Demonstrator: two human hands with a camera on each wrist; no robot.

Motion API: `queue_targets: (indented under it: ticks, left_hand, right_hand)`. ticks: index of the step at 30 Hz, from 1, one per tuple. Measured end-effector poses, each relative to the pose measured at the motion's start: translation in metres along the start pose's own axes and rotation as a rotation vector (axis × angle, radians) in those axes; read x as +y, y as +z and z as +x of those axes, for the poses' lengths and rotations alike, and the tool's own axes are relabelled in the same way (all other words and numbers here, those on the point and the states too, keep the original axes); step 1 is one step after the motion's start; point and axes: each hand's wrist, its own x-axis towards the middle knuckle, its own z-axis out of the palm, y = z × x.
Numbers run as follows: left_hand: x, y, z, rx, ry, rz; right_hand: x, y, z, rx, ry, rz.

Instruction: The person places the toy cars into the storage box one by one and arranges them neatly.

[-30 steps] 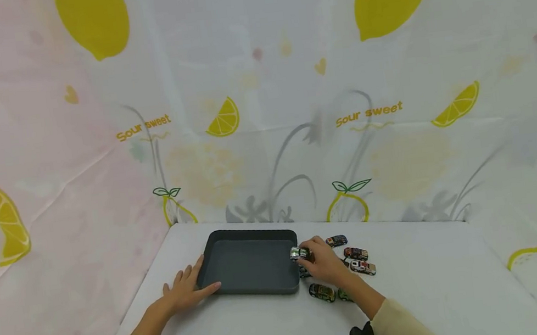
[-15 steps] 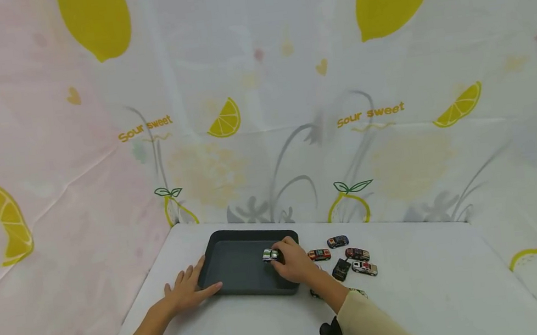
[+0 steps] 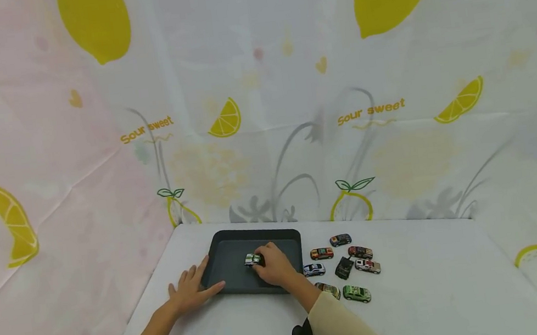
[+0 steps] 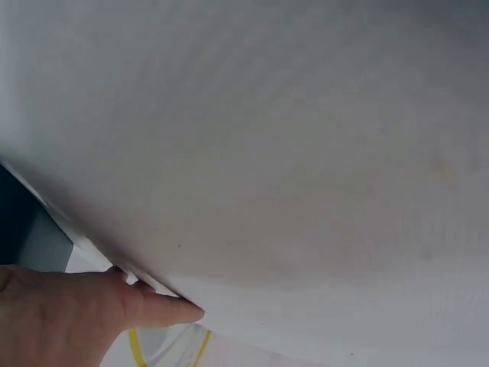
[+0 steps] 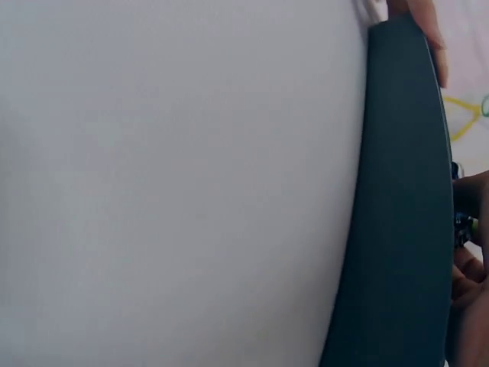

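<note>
Right hand (image 3: 274, 264) pinches white-and-green toy car (image 3: 251, 259) over tray (image 3: 231, 277) interior; floor contact unclear. Left hand (image 3: 188, 292), fingers spread, touches tray's left side. Apparent step: placing car; next calls for level lowering, release. Other cars (image 3: 357, 294) right, on worktop (image 3: 425, 277).

Right-hand grip (image 3: 276, 266) pinches white-green toy car (image 3: 252, 259) within dark tray's (image 3: 234, 280) outline, near the middle.
Can't tell if the car touches the tray floor. Left-hand grip (image 3: 189, 291) spread at the tray's left edge, thumb by the near-left corner. On white tabletop (image 3: 421, 283), right of tray: white-blue car (image 3: 314, 269) just beside the wall, red car (image 3: 321, 253), dark blue car (image 3: 340, 240) farthest back, dark red car (image 3: 360, 252), white-red car (image 3: 367, 266), black car (image 3: 344, 267) angled between white ones, olive car (image 3: 329, 290) partly behind right forearm, green car (image 3: 357, 293) nearest the person. Lemon-print backdrop (image 3: 266, 151) behind.
</note>
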Motion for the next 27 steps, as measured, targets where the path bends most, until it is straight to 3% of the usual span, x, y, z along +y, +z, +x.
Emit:
queue_targets:
  ticks: [4, 12, 15, 22, 27]
  left_hand:
    - [-0.002, 0.001, 0.0, 0.015, 0.004, 0.003]
    - [0.006, -0.014, -0.002, -0.032, 0.007, 0.076]
    - [0.007, -0.017, 0.006, -0.042, 0.01, 0.103]
    - [0.011, -0.026, 0.027, -0.17, 0.042, 0.064]
    - [0.015, -0.029, 0.037, -0.191, 0.063, 0.033]
  right_hand:
    - [-0.009, 0.011, 0.005, -0.023, 0.014, -0.012]
    - [-0.025, 0.036, 0.019, -0.1, 0.053, 0.001]
    - [-0.029, 0.045, 0.023, -0.127, 0.069, -0.007]
    - [-0.036, 0.054, 0.026, -0.124, 0.072, -0.061]
    - [-0.039, 0.053, 0.032, -0.122, 0.055, -0.058]
